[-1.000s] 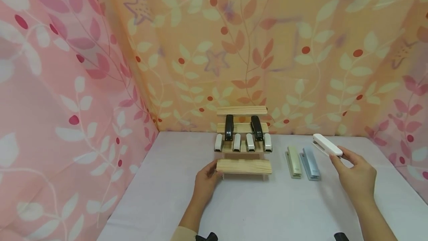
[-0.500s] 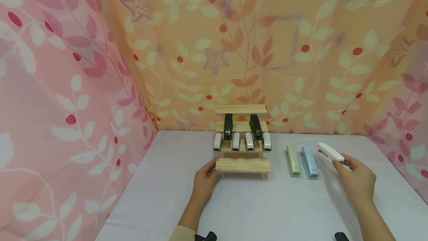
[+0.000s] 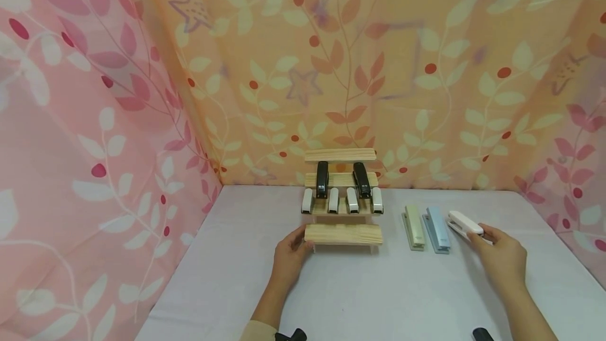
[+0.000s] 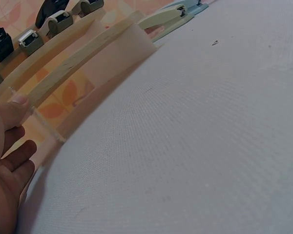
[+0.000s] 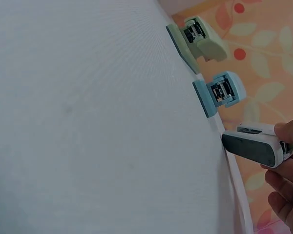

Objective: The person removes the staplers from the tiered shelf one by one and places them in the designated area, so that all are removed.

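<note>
My right hand pinches a white stapler by its near end between thumb and fingers. Its dark underside shows in the right wrist view, tilted close over the table. Just left of it stand a light blue stapler and a pale green stapler, side by side on the cloth. My left hand grips the left end of the lowest board of a stepped wooden rack, thumb on the board's end. Higher on the rack sit two black staplers and several small white staplers.
A white cloth covers the table. Patterned curtains hang behind it and along the left side. The rack's top board stands near the back curtain. Clear supports hold up the rack's boards.
My right hand has brought the white stapler down and nearer to me, close beside the blue one. The left hand keeps its hold on the rack. The head view has shifted slightly.
</note>
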